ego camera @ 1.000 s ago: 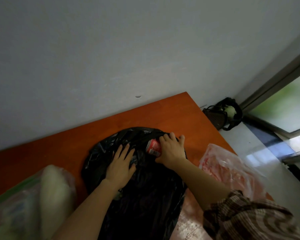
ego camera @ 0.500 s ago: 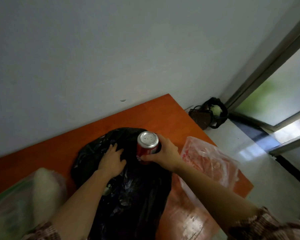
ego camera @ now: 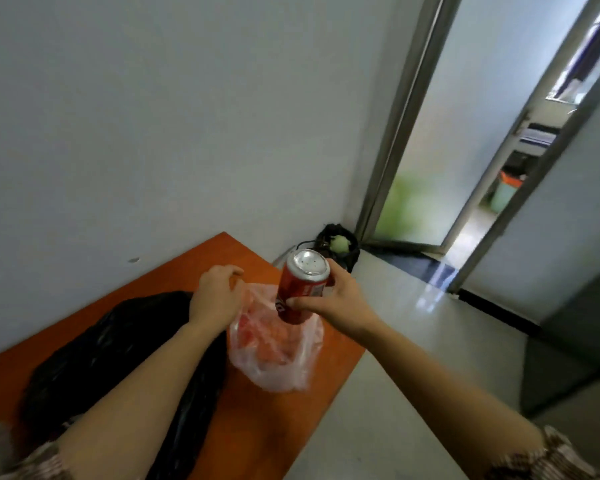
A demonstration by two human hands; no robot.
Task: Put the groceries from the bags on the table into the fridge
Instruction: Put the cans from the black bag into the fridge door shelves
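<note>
Right hand [ego camera: 336,299] wraps the red can [ego camera: 300,289]: thumb across the near side low on the body, the other fingers [ego camera: 335,270] round the far side by the rim. Firm hold; can is off the table [ego camera: 219,254], tilted, silver top towards the camera.

Labelling: white lettering on red just above the thumb tip, partly covered and blurred, so not readable. There's a small white print panel under the rim beside the fingers, too small to read. Can't confirm the brand.

Left hand [ego camera: 215,297]: fingers [ego camera: 231,271] curled in tight at the top edge of the translucent bag [ego camera: 278,355], with plastic drawn up into them, so it grips the bag. The bag hangs below and right of those fingers, directly under the can and the right thumb. Can't tell whether the can base touches the plastic. Red-pink contents, no legible print.

Black bag [ego camera: 111,351] lies on the table on the wrist side of the left fingers, under the left forearm. No markings visible.

Beyond the right fingertips, on the floor in the corner, is a dark bag [ego camera: 350,254] with something round and green [ego camera: 340,243] in it.
</note>
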